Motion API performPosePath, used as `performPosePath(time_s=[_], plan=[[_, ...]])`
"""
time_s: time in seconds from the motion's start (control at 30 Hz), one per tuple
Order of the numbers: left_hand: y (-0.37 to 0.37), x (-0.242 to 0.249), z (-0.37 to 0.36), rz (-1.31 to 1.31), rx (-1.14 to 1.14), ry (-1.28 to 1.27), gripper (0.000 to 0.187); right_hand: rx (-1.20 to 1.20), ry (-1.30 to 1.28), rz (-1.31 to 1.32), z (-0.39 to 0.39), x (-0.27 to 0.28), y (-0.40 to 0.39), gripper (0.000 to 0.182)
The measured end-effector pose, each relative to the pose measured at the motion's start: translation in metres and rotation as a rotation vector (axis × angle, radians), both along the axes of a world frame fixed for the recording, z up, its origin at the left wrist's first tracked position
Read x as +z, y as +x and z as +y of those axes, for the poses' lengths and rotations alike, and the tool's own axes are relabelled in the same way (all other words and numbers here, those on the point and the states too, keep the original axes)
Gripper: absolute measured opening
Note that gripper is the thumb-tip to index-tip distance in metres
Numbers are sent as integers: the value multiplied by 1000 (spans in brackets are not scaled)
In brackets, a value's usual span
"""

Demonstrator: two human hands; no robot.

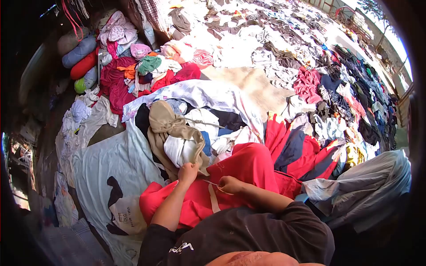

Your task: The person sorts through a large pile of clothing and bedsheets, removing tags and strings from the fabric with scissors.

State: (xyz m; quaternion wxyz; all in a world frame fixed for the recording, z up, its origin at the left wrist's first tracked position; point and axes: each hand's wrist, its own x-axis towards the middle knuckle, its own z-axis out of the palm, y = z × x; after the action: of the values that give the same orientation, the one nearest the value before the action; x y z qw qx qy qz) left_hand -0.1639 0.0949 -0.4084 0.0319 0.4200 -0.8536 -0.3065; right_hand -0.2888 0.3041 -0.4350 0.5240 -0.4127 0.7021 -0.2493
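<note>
The person sits low among heaps of clothing, both bare forearms stretched out over a red garment (242,166) that lies across the lap. The left hand (188,172) is closed, pinching the lower edge of a tan garment (171,131) that lies just beyond the red one. The right hand (230,184) is curled shut around a thin pale strip (214,195), which runs from the fingers toward the left hand and also hangs down over the red cloth; I cannot tell whether it is a cord, a strap or a small tool.

There are no real bins or baskets here. What holds things is cloth: a large light-blue sheet (113,157) is spread on the ground to the left, with white and dark pieces piled on it. At the right edge sits a grey bundle (368,186), its contents hidden. Further back lies a mound of red and pink clothes (133,75), and beyond it a sunlit spread of garments (275,40) covering the ground, with a bare tan patch of floor (248,84) between.
</note>
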Motion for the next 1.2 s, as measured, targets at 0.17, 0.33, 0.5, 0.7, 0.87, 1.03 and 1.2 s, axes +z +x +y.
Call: performPosePath(time_s=[0.17,0.33,0.5,0.7,0.87,1.03,1.2], plan=[[1,-9,2,42,-69,-111,37,-134,-179,11,10,22,-3,29],[1,2,5,202,-112,-102,29,35,-486,219,3,95,-19,28],[8,-41,-8,29,-236,-160,26,163,-476,800,-18,147,-33,25],[16,-42,-4,87,-441,-256,23,130,-1077,572,-39,186,-47,33],[12,-8,3,-124,-252,-52,33,-222,-869,632,-52,143,-69,26],[11,-15,-2,-7,-215,-39,25,-170,-841,732,-49,122,-67,22],[7,-20,-1,89,-170,-14,19,-43,-1047,832,-60,127,-58,25]])
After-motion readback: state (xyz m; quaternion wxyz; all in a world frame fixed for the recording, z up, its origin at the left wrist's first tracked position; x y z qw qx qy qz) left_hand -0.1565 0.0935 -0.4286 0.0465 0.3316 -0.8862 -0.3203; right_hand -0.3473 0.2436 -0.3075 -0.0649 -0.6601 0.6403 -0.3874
